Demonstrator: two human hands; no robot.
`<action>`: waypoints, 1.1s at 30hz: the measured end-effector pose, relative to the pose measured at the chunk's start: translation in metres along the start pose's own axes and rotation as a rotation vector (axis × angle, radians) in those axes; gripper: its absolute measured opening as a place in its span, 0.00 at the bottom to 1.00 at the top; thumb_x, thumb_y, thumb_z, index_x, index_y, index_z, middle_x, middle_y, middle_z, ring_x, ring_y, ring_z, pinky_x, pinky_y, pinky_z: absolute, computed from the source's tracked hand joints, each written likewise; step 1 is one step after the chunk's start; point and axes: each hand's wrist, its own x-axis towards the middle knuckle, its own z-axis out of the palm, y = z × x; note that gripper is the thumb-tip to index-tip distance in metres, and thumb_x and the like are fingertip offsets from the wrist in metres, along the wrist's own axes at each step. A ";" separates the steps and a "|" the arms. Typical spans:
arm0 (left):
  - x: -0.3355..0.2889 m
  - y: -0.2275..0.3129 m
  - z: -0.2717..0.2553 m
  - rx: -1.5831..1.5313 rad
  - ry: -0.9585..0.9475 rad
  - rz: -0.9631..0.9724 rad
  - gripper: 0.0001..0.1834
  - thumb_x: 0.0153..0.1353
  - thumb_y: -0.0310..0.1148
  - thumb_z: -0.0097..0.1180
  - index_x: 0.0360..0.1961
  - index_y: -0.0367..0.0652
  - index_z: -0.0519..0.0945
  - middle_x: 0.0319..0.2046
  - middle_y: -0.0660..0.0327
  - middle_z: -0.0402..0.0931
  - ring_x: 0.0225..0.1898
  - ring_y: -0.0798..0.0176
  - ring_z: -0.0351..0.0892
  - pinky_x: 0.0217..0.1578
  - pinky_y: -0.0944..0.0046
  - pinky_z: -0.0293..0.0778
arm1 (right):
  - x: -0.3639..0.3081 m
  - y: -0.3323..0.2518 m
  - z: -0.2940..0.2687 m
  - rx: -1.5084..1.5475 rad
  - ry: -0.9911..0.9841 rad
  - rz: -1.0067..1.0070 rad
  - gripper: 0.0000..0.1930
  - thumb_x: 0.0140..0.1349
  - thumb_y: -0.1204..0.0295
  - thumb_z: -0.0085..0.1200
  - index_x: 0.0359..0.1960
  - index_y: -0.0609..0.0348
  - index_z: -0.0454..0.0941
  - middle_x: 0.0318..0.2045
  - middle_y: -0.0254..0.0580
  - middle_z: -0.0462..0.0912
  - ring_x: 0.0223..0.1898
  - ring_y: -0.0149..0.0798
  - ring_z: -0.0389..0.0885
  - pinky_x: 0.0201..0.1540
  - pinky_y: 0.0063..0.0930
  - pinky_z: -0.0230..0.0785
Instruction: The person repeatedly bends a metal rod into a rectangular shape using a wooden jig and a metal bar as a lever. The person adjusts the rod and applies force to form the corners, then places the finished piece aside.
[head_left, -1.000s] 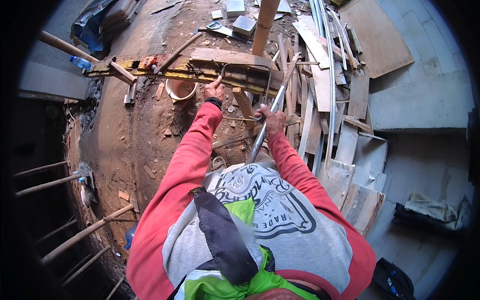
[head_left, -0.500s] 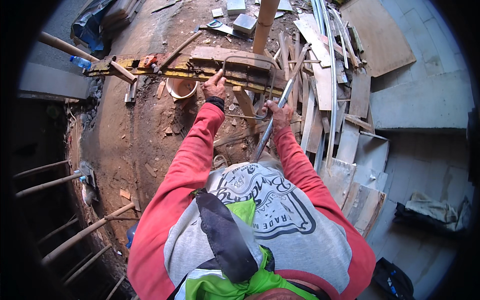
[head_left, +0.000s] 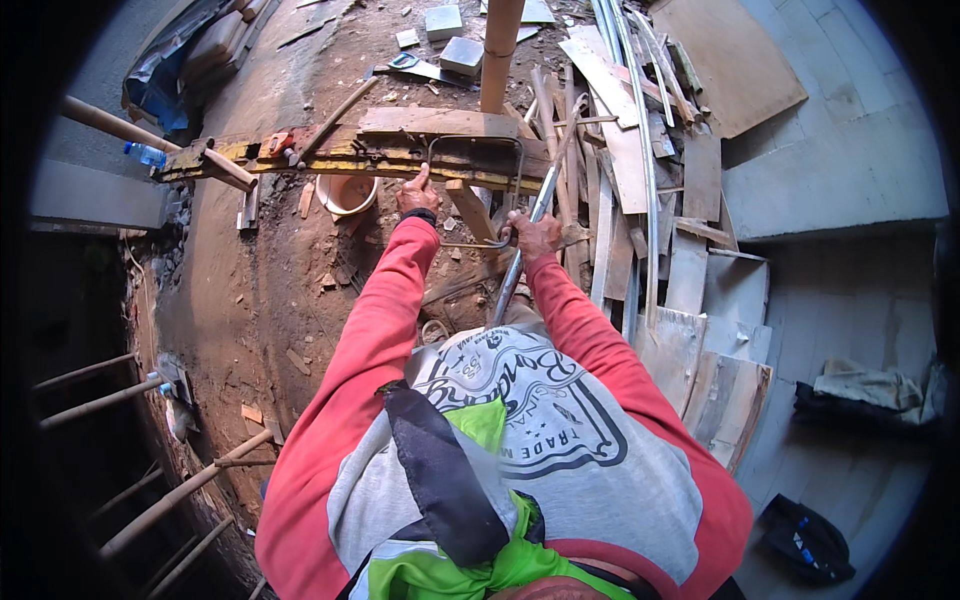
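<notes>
In front of me, a thin steel rod [head_left: 478,137] is bent into an almost rectangular loop. It lies partly over a yellow-edged wooden beam [head_left: 380,158]. My left hand [head_left: 416,192] is at the loop's left end, index finger stretched along the rod and the other fingers curled. My right hand [head_left: 537,236] wraps over a long silver metal bar [head_left: 512,278] beside the loop's right corner. The bar slants from near my feet up to the right, and its far end looks notched. The right palm hides part of the bar and rod.
Upright bamboo post [head_left: 500,55] behind the beam. An orange tool [head_left: 276,144] and a water bottle [head_left: 146,154] sit on the beam's left part. Bucket [head_left: 347,196] below. Handsaw [head_left: 432,70] and concrete blocks [head_left: 462,56] lie beyond. Scrap boards [head_left: 620,180] pile up right.
The bent rod has come slightly toward me with my left hand. My right hand now lies more over the bar. The whole view has shifted a little.
</notes>
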 end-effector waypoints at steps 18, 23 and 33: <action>0.027 -0.007 -0.004 0.246 -0.012 0.100 0.13 0.65 0.43 0.58 0.47 0.57 0.86 0.27 0.49 0.82 0.30 0.54 0.84 0.34 0.56 0.75 | -0.006 0.010 0.009 -0.250 0.038 -0.016 0.22 0.46 0.62 0.66 0.28 0.76 0.79 0.23 0.54 0.85 0.27 0.48 0.87 0.37 0.38 0.79; 0.016 0.001 -0.010 0.374 0.011 0.145 0.13 0.66 0.46 0.56 0.43 0.54 0.86 0.27 0.51 0.82 0.33 0.53 0.85 0.36 0.56 0.77 | -0.018 -0.004 0.017 -0.273 0.083 -0.054 0.17 0.50 0.69 0.63 0.33 0.73 0.75 0.20 0.49 0.84 0.22 0.39 0.86 0.27 0.30 0.79; 0.019 0.028 -0.050 -0.468 -0.390 -0.013 0.16 0.67 0.26 0.52 0.55 0.41 0.80 0.25 0.61 0.80 0.18 0.72 0.76 0.20 0.68 0.79 | -0.042 -0.056 0.004 0.213 -0.117 0.006 0.10 0.55 0.77 0.62 0.34 0.69 0.75 0.23 0.45 0.82 0.20 0.36 0.82 0.23 0.26 0.77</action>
